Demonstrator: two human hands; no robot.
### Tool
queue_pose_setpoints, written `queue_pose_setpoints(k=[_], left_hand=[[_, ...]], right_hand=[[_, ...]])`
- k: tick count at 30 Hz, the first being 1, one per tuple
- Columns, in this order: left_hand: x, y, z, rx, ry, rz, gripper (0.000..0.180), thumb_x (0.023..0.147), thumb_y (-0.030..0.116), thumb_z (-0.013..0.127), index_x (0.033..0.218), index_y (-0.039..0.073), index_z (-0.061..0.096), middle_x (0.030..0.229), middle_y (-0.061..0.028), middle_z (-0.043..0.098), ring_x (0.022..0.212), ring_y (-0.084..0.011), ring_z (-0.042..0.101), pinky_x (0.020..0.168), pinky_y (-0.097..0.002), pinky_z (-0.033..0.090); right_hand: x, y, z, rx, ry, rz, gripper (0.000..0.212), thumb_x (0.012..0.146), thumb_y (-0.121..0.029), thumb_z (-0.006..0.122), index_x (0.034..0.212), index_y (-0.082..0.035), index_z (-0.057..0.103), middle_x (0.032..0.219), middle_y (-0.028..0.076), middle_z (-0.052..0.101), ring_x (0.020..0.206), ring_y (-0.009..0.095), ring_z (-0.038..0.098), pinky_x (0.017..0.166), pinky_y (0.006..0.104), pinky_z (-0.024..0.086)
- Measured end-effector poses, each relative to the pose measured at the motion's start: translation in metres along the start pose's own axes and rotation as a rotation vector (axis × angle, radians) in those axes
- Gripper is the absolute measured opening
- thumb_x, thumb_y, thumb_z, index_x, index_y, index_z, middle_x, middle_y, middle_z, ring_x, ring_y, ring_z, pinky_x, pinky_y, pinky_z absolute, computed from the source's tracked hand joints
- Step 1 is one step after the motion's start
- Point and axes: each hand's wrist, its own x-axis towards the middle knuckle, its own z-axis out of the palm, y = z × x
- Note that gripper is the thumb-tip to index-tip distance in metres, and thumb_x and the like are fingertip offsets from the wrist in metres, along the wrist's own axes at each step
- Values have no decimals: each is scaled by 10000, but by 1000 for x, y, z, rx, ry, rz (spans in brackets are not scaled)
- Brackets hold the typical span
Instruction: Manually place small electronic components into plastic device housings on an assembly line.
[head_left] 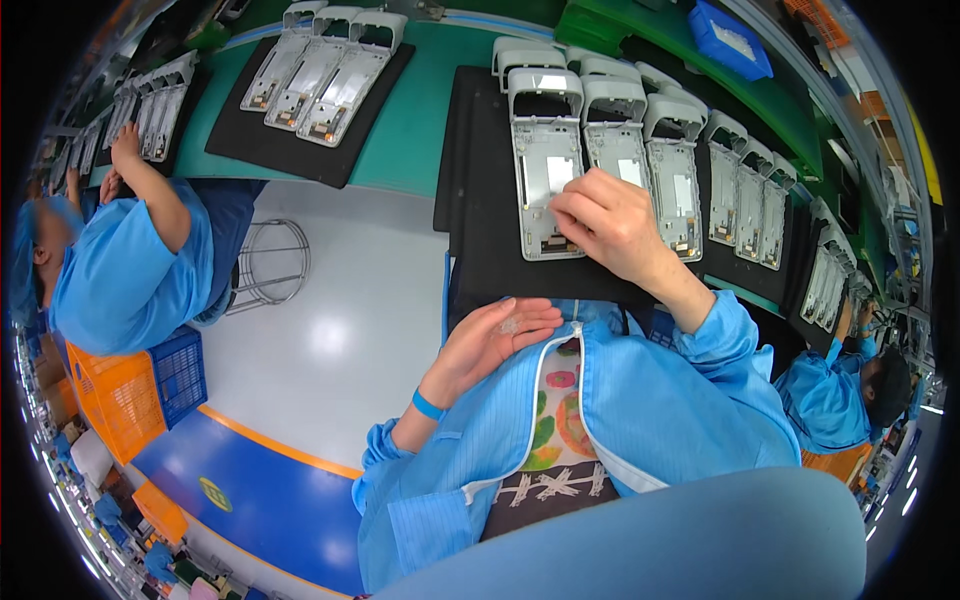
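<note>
The green workbench [415, 125] spans the far side of the scene. A black mat [482, 190] lies on it at the right; a second black mat [230, 137] at the left carries three housings [310, 85]. On the right mat, light-grey device housings stand in a row, their looped ends on the far side. The leftmost front housing [545, 160] lies under the right hand [610, 225], open cavity up. The right fingers are curled over its near portion, thumb and forefinger drawn toward each other; whether they pinch a part cannot be determined. The left hand [490, 342] is palm up near the mat's near edge, fingers extended side by side. Small clear pieces [511, 325] rest on this hand.
</note>
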Motion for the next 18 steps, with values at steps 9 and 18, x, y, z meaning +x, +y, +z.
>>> queue_pose_setpoints(k=[9, 18], left_hand=[[0, 7, -5, 31, 1, -20, 518, 1113, 254, 438, 1403, -173, 483, 1418, -310, 561, 1358, -376, 554, 1195, -454, 426], [-4, 10, -16, -63, 4, 21, 439, 1087, 166, 500, 1339, -192, 529, 1433, -334, 530, 1371, -389, 535, 1199, -456, 430]], right_hand=[[50, 47, 12, -168, 11, -84, 171, 756, -27, 774, 898, -57, 684, 868, 48, 646, 778, 239, 672, 614, 351, 544], [54, 68, 27, -287, -29, -286, 174, 719, -42, 765, 871, -41, 679, 830, 32, 628, 741, 185, 644, 588, 316, 543]])
